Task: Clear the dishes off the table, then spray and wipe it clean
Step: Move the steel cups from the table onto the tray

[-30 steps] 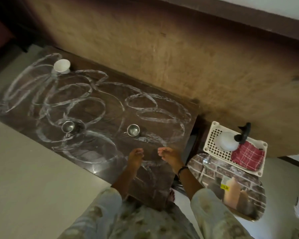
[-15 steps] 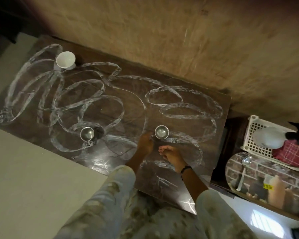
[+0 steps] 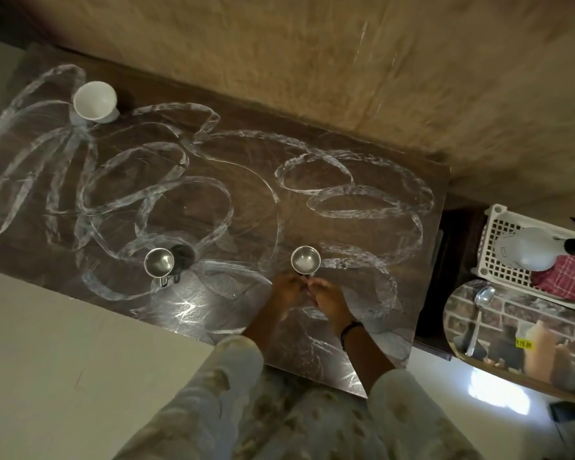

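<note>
Meeting just behind a steel cup [image 3: 305,259], the left hand [image 3: 287,289] and right hand [image 3: 329,298] curl loosely; whether either grips its handle I cannot tell. That cup stands near the bench [image 3: 362,370] front edge, directly beyond both hands; another steel cup [image 3: 159,263] sits leftward, a white cup [image 3: 94,101] at the far-left corner

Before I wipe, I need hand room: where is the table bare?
Bare: the middle of the table, between the white cup and two steel cups; also the far right end. Crowded: the near edge, where both hands meet at the right steel cup.
</note>
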Tool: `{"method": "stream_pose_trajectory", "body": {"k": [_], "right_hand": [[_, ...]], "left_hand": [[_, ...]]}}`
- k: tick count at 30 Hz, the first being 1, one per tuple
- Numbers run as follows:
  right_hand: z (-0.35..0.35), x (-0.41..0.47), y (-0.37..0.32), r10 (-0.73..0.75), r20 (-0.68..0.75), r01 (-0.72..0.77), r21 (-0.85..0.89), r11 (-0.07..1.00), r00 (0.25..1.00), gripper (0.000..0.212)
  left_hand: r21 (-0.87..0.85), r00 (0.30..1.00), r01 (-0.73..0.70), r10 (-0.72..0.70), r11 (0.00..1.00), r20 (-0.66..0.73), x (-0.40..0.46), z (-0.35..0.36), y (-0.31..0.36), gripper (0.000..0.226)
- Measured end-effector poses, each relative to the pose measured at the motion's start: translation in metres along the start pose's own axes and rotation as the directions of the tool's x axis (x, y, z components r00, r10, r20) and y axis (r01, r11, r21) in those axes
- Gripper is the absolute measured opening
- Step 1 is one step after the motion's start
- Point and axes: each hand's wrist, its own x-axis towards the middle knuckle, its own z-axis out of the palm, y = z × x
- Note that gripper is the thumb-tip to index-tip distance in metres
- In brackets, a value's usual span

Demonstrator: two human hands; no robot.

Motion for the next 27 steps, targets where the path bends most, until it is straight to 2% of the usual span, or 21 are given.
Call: {"method": "stream_pose_trajectory", "body": {"k": [3, 6, 7, 9, 10, 14, 17, 20, 22, 23, 24, 25, 27], "right_hand": [[0.013, -0.005, -0.004, 0.0, -0.048, 0.001, 0.011, 1.0, 0.999, 0.016], [0.031, -0.009, -0.012, 0.008, -0.04, -0.007, 0.023, 1.0, 0.999, 0.019], [0.037, -0.01, -0.015, 0.013, -0.034, -0.012, 0.02, 1.0, 0.999, 0.02], [0.05, -0.013, -0.024, 0.021, -0.012, -0.021, -0.028, 0.999, 1.0, 0.023], [0.057, -0.013, -0.028, 0.031, 0.016, -0.03, -0.048, 0.998, 0.999, 0.023], [0.084, -0.025, -0.045, 0.028, 0.2, -0.012, -0.081, 0.997, 0.979, 0.011], [0.109, -0.033, -0.053, -0.062, 0.239, 0.096, -0.133, 0.986, 0.969, 0.014], [0.136, -0.037, -0.056, -0.24, 0.214, 0.294, -0.273, 0.916, 0.947, 0.014], [0.147, -0.036, -0.054, -0.301, 0.162, 0.338, -0.298, 0.893, 0.94, 0.019], [0.151, -0.036, -0.053, -0.307, 0.136, 0.333, -0.28, 0.9, 0.942, 0.024], [0.155, -0.036, -0.052, -0.299, 0.119, 0.32, -0.259, 0.911, 0.947, 0.029], [0.156, -0.036, -0.052, -0.288, 0.107, 0.305, -0.238, 0.922, 0.952, 0.033], [0.156, -0.032, -0.051, -0.263, 0.097, 0.279, -0.221, 0.935, 0.96, 0.035]], "left_hand": [[-0.14, 0.999, -0.039, 0.034, 0.989, -0.042, -0.021, -0.004, 0.005, 0.019], [-0.246, 0.993, -0.028, 0.0, 0.969, -0.115, -0.032, -0.016, 0.002, 0.029], [-0.251, 0.991, -0.043, 0.01, 0.967, -0.132, -0.033, -0.022, -0.001, 0.029], [-0.222, 0.987, -0.08, 0.046, 0.972, -0.155, -0.034, -0.04, -0.009, 0.017], [-0.217, 0.985, -0.09, 0.055, 0.972, -0.164, -0.037, -0.051, -0.012, 0.011], [-0.271, 0.971, -0.195, 0.147, 0.943, -0.188, -0.052, -0.094, -0.026, 0.02], [-0.47, 0.981, -0.188, 0.138, 0.862, -0.139, -0.068, -0.123, -0.037, 0.022], [-0.586, 0.989, -0.146, 0.109, 0.797, -0.098, -0.076, -0.146, -0.047, 0.022], [-0.681, 0.994, -0.1, 0.045, 0.725, -0.097, -0.075, -0.157, -0.052, 0.024], [-0.719, 0.988, -0.086, -0.035, 0.69, -0.152, -0.072, -0.162, -0.056, 0.023], [-0.733, 0.958, -0.081, -0.15, 0.676, -0.244, -0.069, -0.167, -0.06, 0.018], [-0.71, 0.889, -0.093, -0.263, 0.698, -0.375, -0.063, -0.171, -0.068, 0.013], [-0.593, 0.71, -0.125, -0.345, 0.795, -0.613, -0.052, -0.179, -0.082, 0.01]]}}
